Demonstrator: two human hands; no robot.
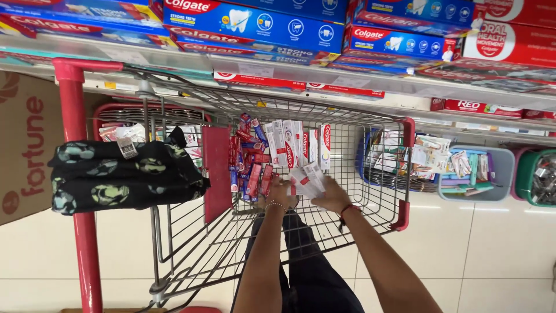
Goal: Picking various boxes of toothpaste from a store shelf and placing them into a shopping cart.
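Both my hands reach into a wire shopping cart [382, 133] with red trim. My left hand [280, 194] and my right hand [333, 196] together hold a few white toothpaste boxes [307, 181] low in the basket. Just beyond them stand more white and red toothpaste boxes [292, 145] upright, and a heap of red and blue boxes [249, 159] lies to the left. A bracelet is on my left wrist and a dark band on my right.
A dark patterned cloth bundle [121, 174] rests on the cart's left side by the red handle post [78, 174]. Shelves of toothpaste boxes [255, 26] run across the top. Bins of small items [475, 174] sit at floor level to the right. A cardboard carton [26, 145] stands at the left.
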